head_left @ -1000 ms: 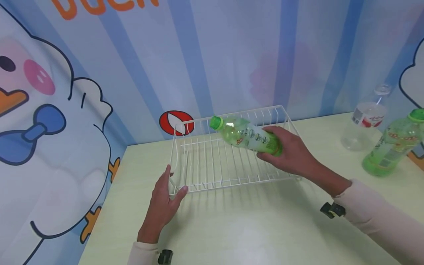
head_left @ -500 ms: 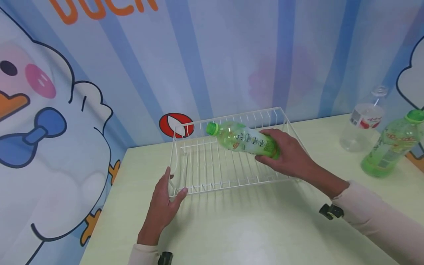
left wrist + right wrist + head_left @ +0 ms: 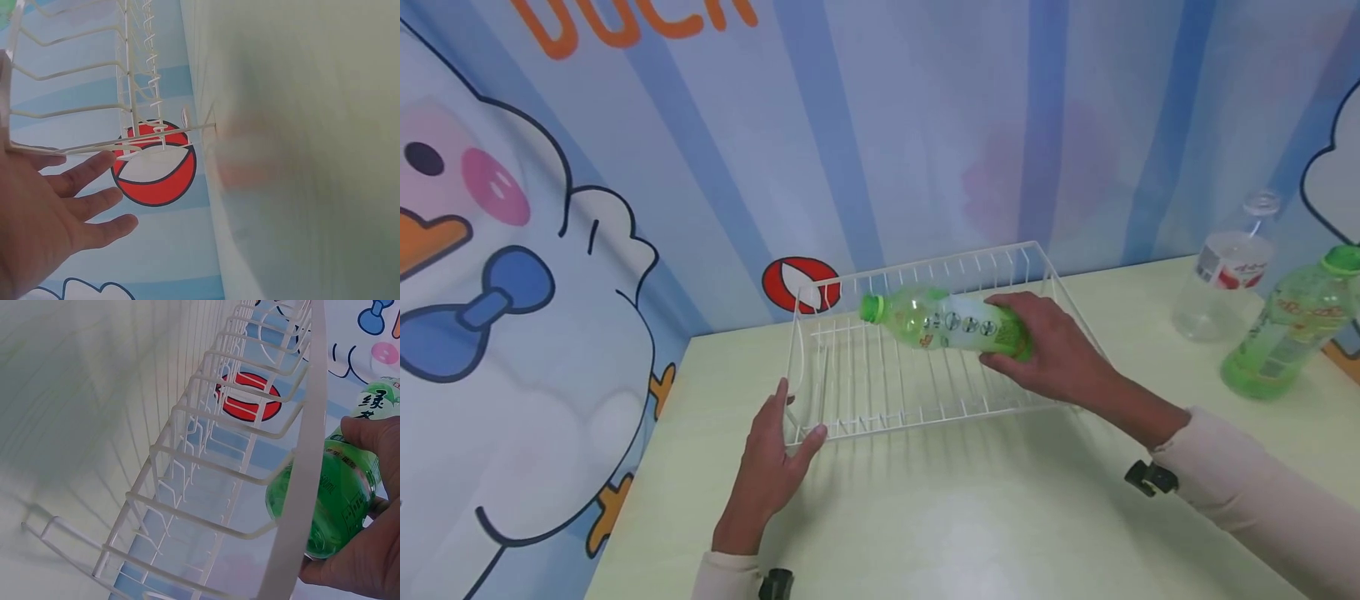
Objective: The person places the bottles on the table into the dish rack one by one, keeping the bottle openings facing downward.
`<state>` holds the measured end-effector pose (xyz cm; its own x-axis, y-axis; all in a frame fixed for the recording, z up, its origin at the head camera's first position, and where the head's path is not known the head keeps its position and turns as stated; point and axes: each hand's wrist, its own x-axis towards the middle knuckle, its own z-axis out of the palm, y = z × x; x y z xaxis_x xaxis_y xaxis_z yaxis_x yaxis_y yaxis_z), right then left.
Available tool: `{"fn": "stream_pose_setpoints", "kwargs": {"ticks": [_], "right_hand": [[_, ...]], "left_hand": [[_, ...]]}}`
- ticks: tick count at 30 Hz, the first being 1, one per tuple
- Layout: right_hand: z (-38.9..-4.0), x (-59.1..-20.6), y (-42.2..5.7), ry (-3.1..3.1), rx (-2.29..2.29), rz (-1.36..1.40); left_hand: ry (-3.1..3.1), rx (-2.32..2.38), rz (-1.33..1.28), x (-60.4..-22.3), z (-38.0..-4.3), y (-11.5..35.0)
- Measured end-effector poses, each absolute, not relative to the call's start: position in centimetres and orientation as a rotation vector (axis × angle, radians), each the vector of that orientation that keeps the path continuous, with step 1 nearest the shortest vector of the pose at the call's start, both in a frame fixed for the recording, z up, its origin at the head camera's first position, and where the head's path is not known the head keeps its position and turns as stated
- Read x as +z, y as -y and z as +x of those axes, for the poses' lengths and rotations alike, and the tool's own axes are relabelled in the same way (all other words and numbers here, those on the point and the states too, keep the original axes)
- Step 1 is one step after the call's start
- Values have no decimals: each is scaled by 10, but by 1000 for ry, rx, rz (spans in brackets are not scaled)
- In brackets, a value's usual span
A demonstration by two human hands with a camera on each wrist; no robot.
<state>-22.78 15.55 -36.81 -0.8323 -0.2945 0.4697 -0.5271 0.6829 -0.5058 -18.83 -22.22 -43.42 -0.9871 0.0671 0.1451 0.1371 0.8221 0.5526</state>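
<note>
My right hand [image 3: 1052, 346] grips a green-capped plastic bottle [image 3: 955, 323] near its base. The bottle lies nearly level above the white wire rack [image 3: 917, 412], cap to the left, with green-tinted plastic and a pale label. In the right wrist view, the bottle's green base [image 3: 319, 506] shows partly behind the rack's flat top rail [image 3: 306, 444]. At the rack's front left corner rests my left hand [image 3: 771, 471], thumb at the front and fingers along the side. The left wrist view shows these fingers [image 3: 100, 200] straight and spread, touching the rack's end.
Two bottles stand at the right of the pale table [image 3: 925, 517]: a clear one [image 3: 1225, 275] without a visible cap and a green-capped one [image 3: 1285, 333]. Behind the table rises a blue striped wall [image 3: 925, 125] with a cartoon duck.
The held bottle's cap end has dropped and shifted slightly left, so the bottle lies closer to level. My left hand keeps its place at the rack corner.
</note>
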Motion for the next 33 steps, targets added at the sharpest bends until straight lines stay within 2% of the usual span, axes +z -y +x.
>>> {"fn": "stream_pose_setpoints", "kwargs": {"ticks": [13, 21, 33], "right_hand": [[-226, -375, -151, 2487, 873, 715], [-230, -370, -152, 2477, 792, 716], [-231, -369, -145, 2448, 717, 748]], "left_hand": [[3017, -758, -65, -428, -182, 224], [2955, -597, -208, -412, -189, 228], [2860, -643, -195, -395, -189, 225]]}}
